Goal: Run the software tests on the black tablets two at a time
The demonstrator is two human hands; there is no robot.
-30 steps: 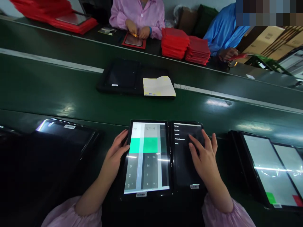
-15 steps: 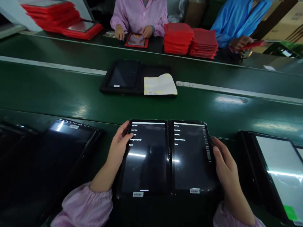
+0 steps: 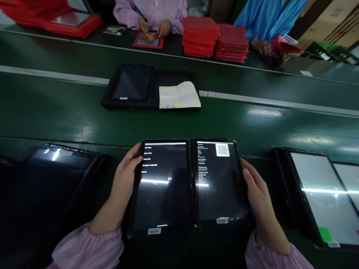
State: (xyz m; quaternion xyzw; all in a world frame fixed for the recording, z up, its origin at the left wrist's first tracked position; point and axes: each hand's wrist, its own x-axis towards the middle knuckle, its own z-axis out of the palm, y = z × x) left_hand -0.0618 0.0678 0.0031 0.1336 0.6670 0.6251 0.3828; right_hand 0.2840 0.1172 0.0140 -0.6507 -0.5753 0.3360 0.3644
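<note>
Two black tablets lie side by side in front of me. My left hand (image 3: 125, 175) is closed on the outer edge of the left tablet (image 3: 165, 194), thumb at the front beside the lit menu. Around the outer edge of the right tablet (image 3: 218, 198) my right hand (image 3: 256, 186) is closed, thumb on top and fingers partly hidden behind. The right tablet's screen shows lines of small text and a square QR code near its top. Each tablet has a small white label at its bottom edge.
Dark tablets (image 3: 53, 186) lie at left; tablets with white screens (image 3: 319, 194) lie at right. Beyond, a black tray (image 3: 174, 75) holds a tablet (image 3: 133, 82) and white paper (image 3: 179, 95). Across the bench, two people work near stacked red sleeves (image 3: 199, 37).
The right tablet's screen has gone from a menu to a text page with a QR code. The whole view has shifted a little; both hands keep their hold.
</note>
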